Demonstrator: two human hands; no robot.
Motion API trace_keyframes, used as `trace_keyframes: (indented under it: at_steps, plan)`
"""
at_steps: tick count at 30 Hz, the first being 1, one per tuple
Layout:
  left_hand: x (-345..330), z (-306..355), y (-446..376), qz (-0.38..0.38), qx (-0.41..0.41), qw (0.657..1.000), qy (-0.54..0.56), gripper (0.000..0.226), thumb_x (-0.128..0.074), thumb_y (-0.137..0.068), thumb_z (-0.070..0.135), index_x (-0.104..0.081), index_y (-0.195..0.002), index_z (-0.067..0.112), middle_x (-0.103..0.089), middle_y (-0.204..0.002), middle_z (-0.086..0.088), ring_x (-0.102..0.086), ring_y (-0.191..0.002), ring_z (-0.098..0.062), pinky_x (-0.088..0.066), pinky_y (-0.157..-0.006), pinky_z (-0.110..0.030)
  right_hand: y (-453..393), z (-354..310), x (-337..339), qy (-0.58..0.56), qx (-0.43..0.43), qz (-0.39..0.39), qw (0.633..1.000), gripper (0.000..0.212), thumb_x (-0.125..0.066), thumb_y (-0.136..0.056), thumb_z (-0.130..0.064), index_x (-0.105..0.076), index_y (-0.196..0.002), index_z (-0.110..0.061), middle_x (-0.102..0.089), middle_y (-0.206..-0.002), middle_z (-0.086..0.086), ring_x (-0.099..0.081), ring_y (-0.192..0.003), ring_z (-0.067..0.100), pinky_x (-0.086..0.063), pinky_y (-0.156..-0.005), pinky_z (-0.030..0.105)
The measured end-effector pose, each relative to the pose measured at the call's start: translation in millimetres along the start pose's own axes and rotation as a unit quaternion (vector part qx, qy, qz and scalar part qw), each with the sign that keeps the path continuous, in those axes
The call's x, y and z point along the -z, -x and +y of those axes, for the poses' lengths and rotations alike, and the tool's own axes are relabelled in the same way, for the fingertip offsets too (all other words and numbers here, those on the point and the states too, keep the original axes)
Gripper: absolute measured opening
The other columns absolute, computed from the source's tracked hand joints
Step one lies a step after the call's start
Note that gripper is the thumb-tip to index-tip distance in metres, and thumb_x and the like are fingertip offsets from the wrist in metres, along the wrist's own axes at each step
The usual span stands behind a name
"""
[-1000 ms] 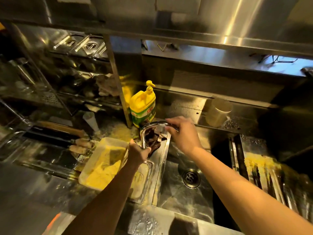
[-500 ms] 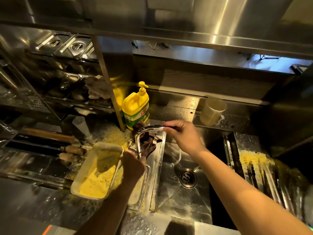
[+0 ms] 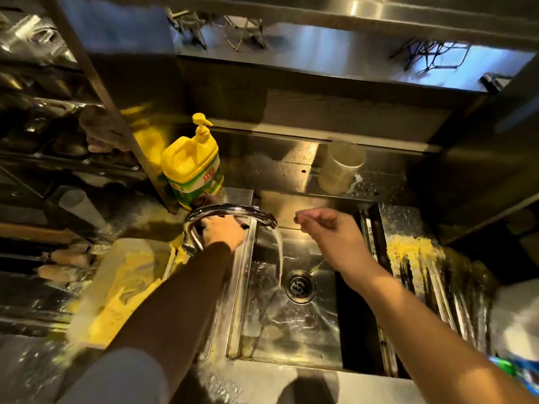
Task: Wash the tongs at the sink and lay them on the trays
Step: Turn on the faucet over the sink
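The left hand (image 3: 223, 231) covers whatever it grips behind the faucet (image 3: 230, 212), so its hold stays unclear. The container (image 3: 116, 287) of yellow crumbs blurs at its near corner. A white object (image 3: 514, 319) is cut off by the right edge. Shelf contents at upper left smear into reflections.

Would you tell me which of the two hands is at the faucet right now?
The left hand, under the faucet arch beside its base. The right hand hangs apart over the sink, touching nothing.
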State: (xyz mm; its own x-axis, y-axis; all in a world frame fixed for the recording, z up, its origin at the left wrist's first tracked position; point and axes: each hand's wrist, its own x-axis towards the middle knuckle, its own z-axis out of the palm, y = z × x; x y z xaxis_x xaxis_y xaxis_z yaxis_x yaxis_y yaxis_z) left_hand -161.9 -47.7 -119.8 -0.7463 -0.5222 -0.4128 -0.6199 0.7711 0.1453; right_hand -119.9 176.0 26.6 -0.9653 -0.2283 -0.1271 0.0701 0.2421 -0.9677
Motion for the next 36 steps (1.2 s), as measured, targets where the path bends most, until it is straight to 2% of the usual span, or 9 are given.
trace_keyframes:
  at_steps: [6,11,15,19,22,25,27,31,36]
  plan:
    - [-22,3,-15,-0.009,0.009,1.0,-0.008,0.065,-0.034,-0.098,0.056,-0.046,-0.146,0.014,-0.026,-0.155,-0.027,-0.028,-0.137,-0.044,-0.038,-0.107,-0.052,10,17,14,0.039,-0.033,-0.028,0.998,0.018,-0.064,-0.093,-0.01,-0.074,-0.09,-0.024,-0.074,-0.094,-0.01,-0.066,-0.083,-0.006,-0.047,-0.071,0.011]
    - [-37,-2,20,0.039,-0.026,0.998,-0.031,0.048,-0.052,-0.097,0.045,-0.057,-0.134,0.013,-0.044,-0.144,-0.016,-0.043,-0.132,-0.038,-0.048,-0.096,-0.05,26,28,11,0.049,-0.078,-0.041,0.995,0.02,-0.062,-0.093,-0.007,-0.074,-0.091,-0.023,-0.075,-0.096,-0.001,-0.069,-0.093,0.027,-0.055,-0.085,0.04]
    - [-46,-10,46,0.027,-0.055,0.993,0.105,0.035,-0.062,-0.092,0.022,-0.051,-0.123,0.009,-0.063,-0.124,-0.017,-0.06,-0.116,-0.04,-0.05,-0.094,-0.046,45,45,8,0.039,-0.107,-0.065,0.991,0.021,-0.061,-0.092,-0.001,-0.074,-0.092,-0.018,-0.075,-0.096,0.002,-0.068,-0.089,0.015,-0.053,-0.081,0.021]
    - [-48,-25,91,-0.054,-0.014,0.897,0.439,0.06,-0.073,-0.075,0.014,-0.048,-0.128,0.0,-0.063,-0.112,-0.024,-0.068,-0.098,-0.034,-0.054,-0.087,-0.041,69,65,5,0.023,-0.155,-0.077,0.985,0.018,-0.063,-0.091,-0.002,-0.071,-0.103,-0.011,-0.071,-0.102,0.0,-0.065,-0.099,0.014,-0.049,-0.085,0.015]
    - [-47,-35,134,-0.174,-0.049,0.761,0.623,0.031,-0.056,-0.072,0.02,-0.07,-0.095,0.003,-0.067,-0.094,-0.024,-0.071,-0.072,-0.025,-0.057,-0.063,-0.032,81,73,-1,-0.008,-0.195,-0.051,0.98,0.033,-0.068,-0.09,-0.012,-0.062,-0.123,-0.012,-0.067,-0.114,0.003,-0.062,-0.107,0.017,-0.046,-0.079,0.011]
    - [-43,-31,170,-0.275,-0.009,0.607,0.745,0.031,-0.052,-0.08,0.017,-0.074,-0.099,0.007,-0.071,-0.097,-0.018,-0.07,-0.083,-0.027,-0.054,-0.073,-0.034,87,72,-1,-0.022,-0.22,-0.046,0.974,0.056,-0.072,-0.087,-0.03,-0.048,-0.137,-0.022,-0.06,-0.124,0.003,-0.059,-0.112,0.016,-0.043,-0.085,0.021]
    - [-42,-21,186,-0.304,-0.009,0.56,0.77,0.038,-0.048,-0.081,0.019,-0.081,-0.096,0.008,-0.077,-0.097,-0.013,-0.075,-0.085,-0.024,-0.061,-0.074,-0.032,90,71,1,-0.039,-0.234,-0.028,0.971,0.052,-0.072,-0.086,-0.034,-0.051,-0.132,-0.023,-0.063,-0.12,0.002,-0.062,-0.109,0.018,-0.045,-0.085,0.024]
    - [-43,7,205,-0.331,-0.024,0.539,0.774,0.045,-0.044,-0.092,0.027,-0.084,-0.089,0.007,-0.079,-0.093,-0.016,-0.078,-0.084,-0.025,-0.062,-0.066,-0.03,95,72,14,-0.094,-0.208,-0.003,0.974,0.006,-0.067,-0.091,-0.011,-0.065,-0.097,-0.01,-0.069,-0.098,0.011,-0.065,-0.09,0.024,-0.049,-0.08,0.034]
    - [-56,35,222,-0.368,-0.019,0.588,0.72,0.047,-0.07,-0.087,0.034,-0.072,-0.123,0.004,-0.073,-0.117,-0.024,-0.075,-0.1,-0.033,-0.062,-0.081,-0.041,103,78,45,-0.045,-0.156,0.041,0.986,0.012,-0.063,-0.09,-0.001,-0.063,-0.093,-0.012,-0.067,-0.09,0.008,-0.064,-0.087,0.02,-0.053,-0.086,0.039]
